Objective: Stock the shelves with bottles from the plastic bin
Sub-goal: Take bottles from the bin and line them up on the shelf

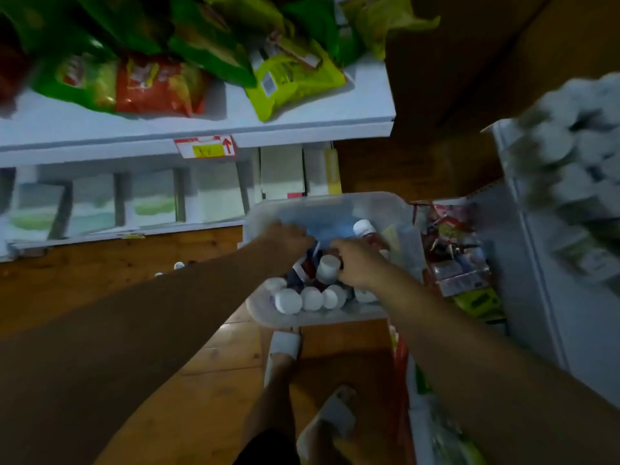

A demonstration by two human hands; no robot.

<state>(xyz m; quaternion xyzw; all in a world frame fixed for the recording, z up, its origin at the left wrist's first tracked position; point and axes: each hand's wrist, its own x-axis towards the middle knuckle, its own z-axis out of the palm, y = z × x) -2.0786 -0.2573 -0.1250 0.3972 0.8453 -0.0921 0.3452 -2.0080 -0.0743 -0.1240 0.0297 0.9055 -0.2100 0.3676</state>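
Bottles (pixel 312 298) crowd the plastic bin (pixel 335 199) at its near rim; right hand (pixel 355 263) grips one, left hand (pixel 288 238) unclear.

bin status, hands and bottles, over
Right hand grips a white-capped bottle in the plastic bin. Left hand inside too, grip unclear. Other bottles crowd around it.

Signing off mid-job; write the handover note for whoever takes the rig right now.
Left grip: the hand is down in the plastic bin, curled; whether it holds anything is hidden.
Right grip: the hand is in the bin and holds a white-capped bottle.
Other bottles: many lie clustered at the bin's near end.
White shelf above carries snack bags.
Done: how many bottles are already shelved cannot be told from this view.
Left: lift out the held bottle, shelve it, and likely repeat until the bin is empty.
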